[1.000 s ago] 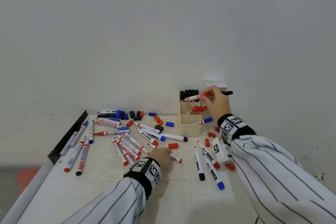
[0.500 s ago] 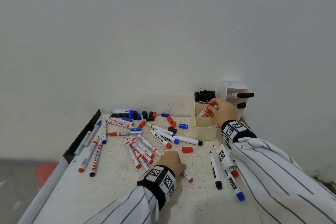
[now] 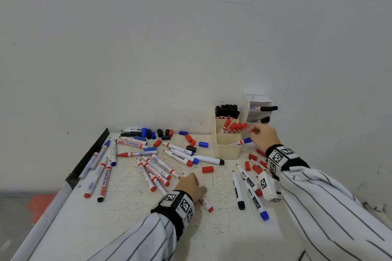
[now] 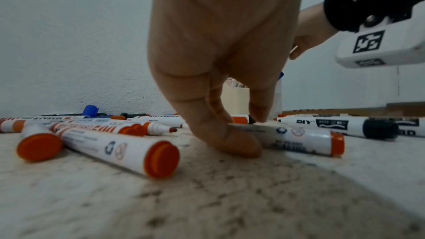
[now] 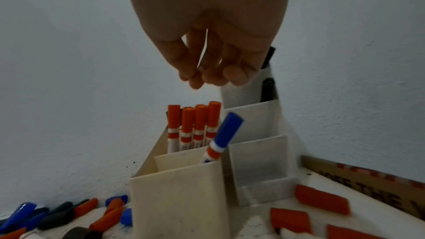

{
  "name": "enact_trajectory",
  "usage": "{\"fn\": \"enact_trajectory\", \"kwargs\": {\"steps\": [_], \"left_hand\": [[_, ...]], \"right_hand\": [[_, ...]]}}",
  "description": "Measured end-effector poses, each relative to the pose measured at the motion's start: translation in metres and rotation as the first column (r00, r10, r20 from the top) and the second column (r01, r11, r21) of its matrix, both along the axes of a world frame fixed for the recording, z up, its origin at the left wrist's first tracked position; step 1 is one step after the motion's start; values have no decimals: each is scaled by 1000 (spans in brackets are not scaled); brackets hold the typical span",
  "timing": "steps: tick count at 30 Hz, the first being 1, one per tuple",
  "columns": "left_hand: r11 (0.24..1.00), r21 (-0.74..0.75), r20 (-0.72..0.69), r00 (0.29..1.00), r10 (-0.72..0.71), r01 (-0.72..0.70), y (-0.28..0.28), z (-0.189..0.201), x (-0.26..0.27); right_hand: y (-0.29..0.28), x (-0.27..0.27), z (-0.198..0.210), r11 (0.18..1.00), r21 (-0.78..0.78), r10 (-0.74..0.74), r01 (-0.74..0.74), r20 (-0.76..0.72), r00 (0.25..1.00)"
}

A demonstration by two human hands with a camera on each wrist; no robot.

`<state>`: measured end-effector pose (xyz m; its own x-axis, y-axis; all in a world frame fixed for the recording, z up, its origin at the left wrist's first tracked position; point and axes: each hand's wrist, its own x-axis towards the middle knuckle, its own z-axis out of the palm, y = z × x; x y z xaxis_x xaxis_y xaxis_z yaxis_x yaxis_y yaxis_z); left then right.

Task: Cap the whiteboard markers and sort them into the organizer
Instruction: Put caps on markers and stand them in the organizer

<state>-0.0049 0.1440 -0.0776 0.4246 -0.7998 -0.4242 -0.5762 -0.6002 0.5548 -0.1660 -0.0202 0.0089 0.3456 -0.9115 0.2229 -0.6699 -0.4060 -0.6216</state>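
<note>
Lying loose across the table (image 3: 131, 214), dozens of markers (image 3: 158, 168) and caps (image 3: 207, 169) await sorting; the left hand (image 3: 188, 185) pinches a red marker (image 4: 299, 139) with its fingers (image 4: 232, 143), while black, red and one blue stand in the organizer (image 3: 228, 150) below the empty, loosely curled right hand (image 5: 214, 43).

Soft, even, cool light fills all views, without glare. The head view bends at its edges, and the right hand (image 3: 262, 136) smears with motion blur. Both wrist views are soft; the counter (image 4: 207, 197) shows a diffuse shadow.
</note>
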Motion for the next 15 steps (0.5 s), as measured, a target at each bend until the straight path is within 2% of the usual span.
{"fn": "enact_trajectory", "kwargs": {"steps": [3, 7, 11, 15], "left_hand": [[1000, 19, 16, 1000, -2, 2, 0, 2, -3], [1000, -16, 29, 1000, 6, -5, 0, 6, -9], [994, -104, 18, 1000, 25, -23, 1, 7, -16], [983, -183, -16, 1000, 17, -20, 5, 8, -20]], "right_hand": [[5, -30, -7, 978, 199, -14, 57, -212, 977], [23, -62, -17, 887, 444, 94, 127, -444, 891], [37, -74, -35, 910, 391, 140, 137, -601, 787], [43, -75, -55, 920, 378, 171, 99, -617, 768]]}}
